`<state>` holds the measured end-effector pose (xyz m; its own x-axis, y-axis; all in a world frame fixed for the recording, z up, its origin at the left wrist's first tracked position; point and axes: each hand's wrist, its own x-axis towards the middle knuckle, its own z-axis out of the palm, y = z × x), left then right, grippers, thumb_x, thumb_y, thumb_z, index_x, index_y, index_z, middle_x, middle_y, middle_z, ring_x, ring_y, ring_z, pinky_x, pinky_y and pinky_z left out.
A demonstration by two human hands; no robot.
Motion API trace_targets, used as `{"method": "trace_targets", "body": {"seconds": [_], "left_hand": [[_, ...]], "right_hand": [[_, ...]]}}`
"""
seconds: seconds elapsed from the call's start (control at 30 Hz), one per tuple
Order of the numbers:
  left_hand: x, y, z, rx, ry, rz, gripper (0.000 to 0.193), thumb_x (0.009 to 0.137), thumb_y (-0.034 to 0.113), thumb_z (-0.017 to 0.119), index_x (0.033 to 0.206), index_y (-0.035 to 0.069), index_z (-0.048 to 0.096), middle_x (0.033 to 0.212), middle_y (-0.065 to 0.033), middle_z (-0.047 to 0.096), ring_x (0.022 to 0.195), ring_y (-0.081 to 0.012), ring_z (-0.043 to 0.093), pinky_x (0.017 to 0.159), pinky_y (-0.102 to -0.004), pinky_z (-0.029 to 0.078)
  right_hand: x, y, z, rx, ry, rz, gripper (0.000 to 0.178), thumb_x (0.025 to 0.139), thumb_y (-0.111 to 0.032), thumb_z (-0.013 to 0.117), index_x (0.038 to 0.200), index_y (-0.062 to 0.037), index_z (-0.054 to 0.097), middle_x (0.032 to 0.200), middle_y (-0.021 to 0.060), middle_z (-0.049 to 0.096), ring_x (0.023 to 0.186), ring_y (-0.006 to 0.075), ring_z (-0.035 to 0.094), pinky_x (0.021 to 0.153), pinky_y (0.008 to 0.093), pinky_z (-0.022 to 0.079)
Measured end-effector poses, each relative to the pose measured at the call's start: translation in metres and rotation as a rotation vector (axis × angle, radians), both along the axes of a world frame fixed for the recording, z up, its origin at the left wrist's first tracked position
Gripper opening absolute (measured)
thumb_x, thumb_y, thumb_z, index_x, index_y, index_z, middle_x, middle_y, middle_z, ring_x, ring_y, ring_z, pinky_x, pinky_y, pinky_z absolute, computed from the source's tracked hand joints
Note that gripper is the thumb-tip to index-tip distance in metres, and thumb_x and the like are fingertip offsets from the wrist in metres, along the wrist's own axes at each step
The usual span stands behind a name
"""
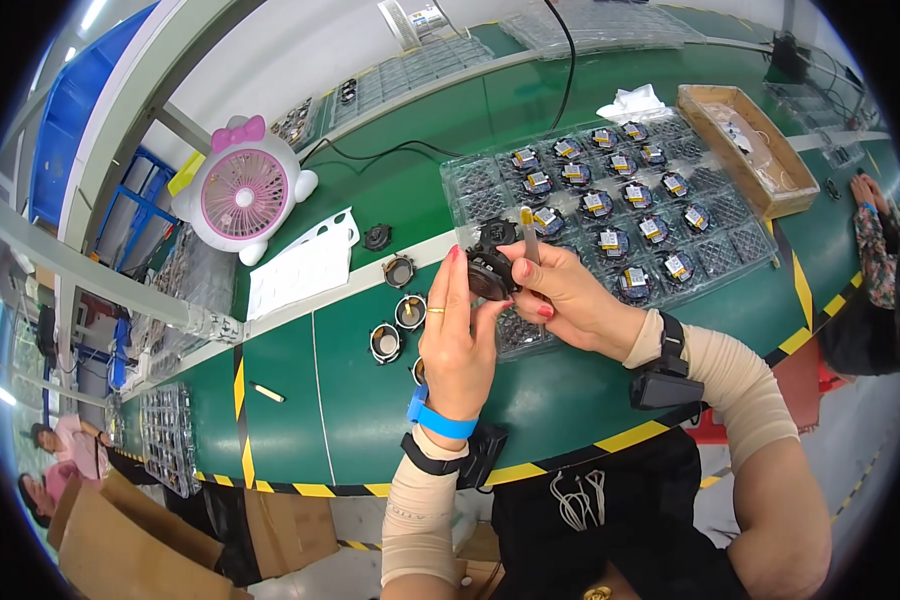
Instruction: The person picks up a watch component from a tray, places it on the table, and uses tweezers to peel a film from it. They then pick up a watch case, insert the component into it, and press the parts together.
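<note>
One black round part [487, 277] is grasped by your left hand [457, 350], at the left side of the clear tray [749, 243]; your right hand [578, 302] grips a slim tool [530, 240] beside it. Better to steady the part firmly, and move the tool gently.

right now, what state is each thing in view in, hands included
Left hand: closed on a black round part
Right hand: gripping a slim stick
Black round part: held up
Clear tray: partly filled
Wooden box: open-topped, things inside
Fan: upright, cannot tell if running
Blue wristband: fastened
Cardboard box: open
</note>
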<state>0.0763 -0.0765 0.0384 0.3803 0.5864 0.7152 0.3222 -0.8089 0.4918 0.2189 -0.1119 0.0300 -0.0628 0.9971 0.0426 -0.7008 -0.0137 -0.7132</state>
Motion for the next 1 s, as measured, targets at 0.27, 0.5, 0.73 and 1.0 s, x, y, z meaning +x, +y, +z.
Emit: {"method": "trace_targets", "body": {"seconds": [0.27,0.5,0.73,1.0], "left_hand": [[0.0,-0.001,0.0,-0.005,0.031,0.022,0.058,0.069,-0.011,0.062,0.123,0.001,0.043,0.117,-0.0159,0.049,0.078,-0.0175,0.062,0.063,-0.0265,0.053],[0.0,-0.002,-0.002,-0.001,0.037,0.032,0.058,0.07,-0.009,0.063,0.123,0.001,0.043,0.117,-0.0157,0.049,0.079,-0.0179,0.062,0.063,-0.0267,0.053],[0.001,-0.001,-0.003,0.016,0.03,0.039,0.057,0.07,-0.009,0.063,0.123,0.001,0.044,0.116,-0.0156,0.05,0.078,-0.0186,0.062,0.063,-0.0274,0.053],[0.001,-0.005,0.0,-0.034,0.01,0.021,0.053,0.071,-0.006,0.064,0.121,-0.002,0.045,0.115,-0.0182,0.05,0.081,-0.0224,0.062,0.067,-0.029,0.052]], "right_hand": [[-0.001,-0.001,-0.003,-0.026,0.034,0.009,0.034,0.083,-0.027,0.058,0.109,-0.0053,0.054,0.075,-0.002,0.053,0.047,0.0045,0.036,0.044,0.0194,0.028],[0.0,-0.001,-0.002,-0.03,-0.026,-0.015,0.032,0.084,-0.025,0.058,0.108,-0.0047,0.055,0.074,-0.0019,0.053,0.047,0.0045,0.036,0.043,0.0198,0.028],[-0.001,-0.003,0.006,-0.01,-0.113,-0.057,0.03,0.084,-0.021,0.059,0.107,-0.0024,0.057,0.071,-0.0016,0.052,0.048,0.004,0.034,0.043,0.0197,0.026],[0.001,-0.003,0.008,-0.001,-0.144,-0.057,0.031,0.082,-0.022,0.061,0.105,-0.002,0.058,0.069,-0.0011,0.051,0.048,0.0044,0.034,0.042,0.0201,0.025]]}}
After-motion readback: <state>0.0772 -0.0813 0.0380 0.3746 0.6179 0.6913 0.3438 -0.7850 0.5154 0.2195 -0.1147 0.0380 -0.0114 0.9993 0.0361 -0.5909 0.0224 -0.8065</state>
